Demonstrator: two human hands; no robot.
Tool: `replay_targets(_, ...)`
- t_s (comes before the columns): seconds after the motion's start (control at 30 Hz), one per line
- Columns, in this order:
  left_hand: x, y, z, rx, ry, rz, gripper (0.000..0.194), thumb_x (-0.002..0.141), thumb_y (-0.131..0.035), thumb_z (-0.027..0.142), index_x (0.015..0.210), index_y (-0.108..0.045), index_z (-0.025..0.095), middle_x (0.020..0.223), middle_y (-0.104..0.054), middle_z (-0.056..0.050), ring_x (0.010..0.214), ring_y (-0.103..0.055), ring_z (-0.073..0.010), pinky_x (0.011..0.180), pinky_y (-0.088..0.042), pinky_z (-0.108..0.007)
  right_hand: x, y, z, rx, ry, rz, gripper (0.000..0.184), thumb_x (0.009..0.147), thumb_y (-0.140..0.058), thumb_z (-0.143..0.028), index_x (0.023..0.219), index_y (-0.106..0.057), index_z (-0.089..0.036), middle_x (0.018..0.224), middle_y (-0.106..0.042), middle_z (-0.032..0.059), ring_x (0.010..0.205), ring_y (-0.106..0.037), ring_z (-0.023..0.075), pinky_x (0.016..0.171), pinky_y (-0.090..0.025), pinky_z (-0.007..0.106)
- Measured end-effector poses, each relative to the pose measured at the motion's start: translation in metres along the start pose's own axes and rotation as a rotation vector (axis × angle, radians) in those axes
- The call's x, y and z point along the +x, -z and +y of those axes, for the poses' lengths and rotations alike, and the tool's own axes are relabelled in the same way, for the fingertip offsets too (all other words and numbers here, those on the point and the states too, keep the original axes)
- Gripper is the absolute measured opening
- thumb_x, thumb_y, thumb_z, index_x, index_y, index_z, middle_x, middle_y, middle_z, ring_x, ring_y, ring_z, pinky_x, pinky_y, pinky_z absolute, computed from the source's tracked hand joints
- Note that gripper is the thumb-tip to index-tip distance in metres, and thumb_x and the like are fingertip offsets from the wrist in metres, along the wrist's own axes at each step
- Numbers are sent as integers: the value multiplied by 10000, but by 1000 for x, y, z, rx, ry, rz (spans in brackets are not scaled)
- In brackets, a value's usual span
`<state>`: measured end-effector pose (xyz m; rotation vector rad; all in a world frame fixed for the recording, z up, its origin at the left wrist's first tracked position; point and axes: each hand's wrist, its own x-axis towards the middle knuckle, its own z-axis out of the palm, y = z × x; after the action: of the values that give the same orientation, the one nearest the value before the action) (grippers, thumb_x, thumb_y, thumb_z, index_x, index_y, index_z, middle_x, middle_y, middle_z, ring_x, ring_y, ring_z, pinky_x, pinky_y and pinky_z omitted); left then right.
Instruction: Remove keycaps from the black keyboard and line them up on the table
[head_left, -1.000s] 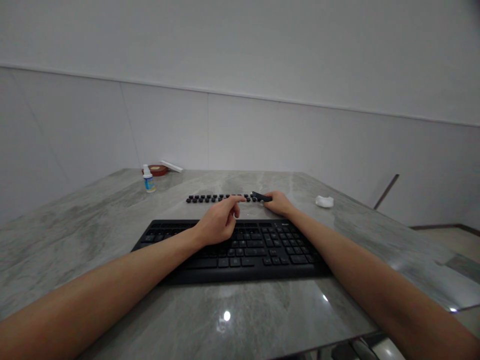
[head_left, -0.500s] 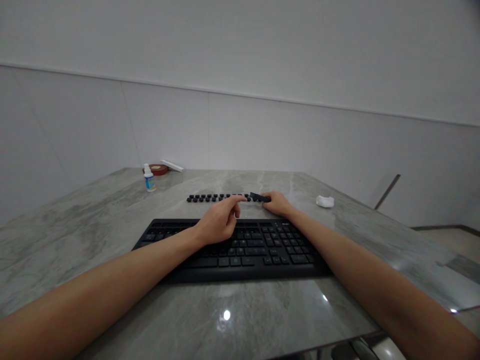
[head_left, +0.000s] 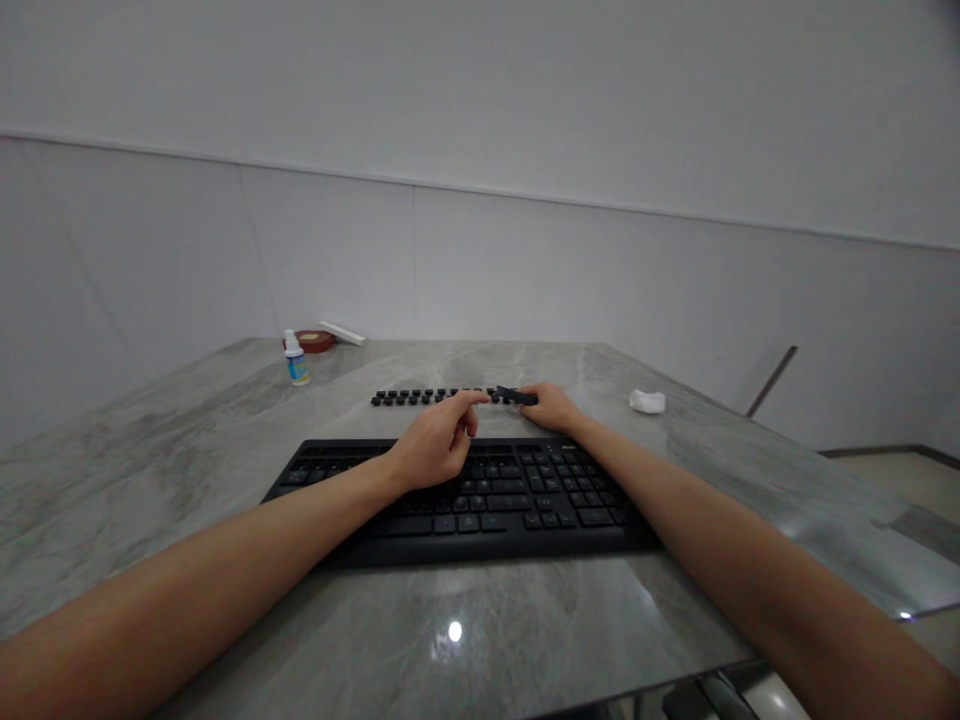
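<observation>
A black keyboard [head_left: 480, 548] lies in front of me on the marbled table. Beyond its far edge, loose black keycaps [head_left: 405, 397] are laid out in two rows. My left hand [head_left: 439, 437] is above the keyboard, index finger stretched toward the right part of the rows and the other fingers curled; nothing shows in it. Whether that fingertip touches a keycap I cannot tell. Resting at the right end of the rows, my right hand [head_left: 551, 407] is closed on a slim black tool [head_left: 517, 396]. The tool points left over the keycaps, and its exact kind is unclear.
A white spray bottle [head_left: 296, 360] with a blue label stands at the far left. Behind it are a reddish-brown case [head_left: 313, 342] and a white flat object [head_left: 343, 332]. Crumpled white tissue [head_left: 646, 402] lies to the right. A wall [head_left: 480, 260] rises behind the table.
The view has shifted very slightly. Both hands keep nearly the same pose, with the slim black tool still in my right hand.
</observation>
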<state>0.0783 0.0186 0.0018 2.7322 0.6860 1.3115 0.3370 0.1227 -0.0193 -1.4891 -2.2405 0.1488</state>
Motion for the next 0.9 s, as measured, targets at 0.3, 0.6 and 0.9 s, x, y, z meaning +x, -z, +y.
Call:
replay_targets(0.3, 0, 1, 1, 0, -4, 2, 561, 718, -412, -19, 1242, -424, 180, 750, -554, 16, 659, -513, -127, 671, -445, -246, -1, 2, -5, 7, 55, 36, 256, 724, -512, -192, 828, -742, -145, 708, -681, 35, 683, -578, 157, 623, -358, 221)
replay_targets(0.6, 0, 0, -1, -2, -1, 0, 566, 723, -418, -17, 1254, -419, 179, 757, -560, 14, 665, -519, -129, 674, -449, -247, -2, 3, -9, 26, 84, -13, 261, 695, -524, -160, 831, -746, -155, 678, -670, 15, 668, -571, 144, 613, -361, 204)
replay_targets(0.9, 0, 0, 0, 4, 4, 2, 564, 719, -416, -17, 1248, -419, 179, 753, -562, 18, 661, -520, -125, 665, -444, -243, 2, 2, -7, 12, 68, 12, 325, 752, -538, -203, 1007, -739, -198, 848, -722, 27, 781, -618, 163, 681, -393, 214)
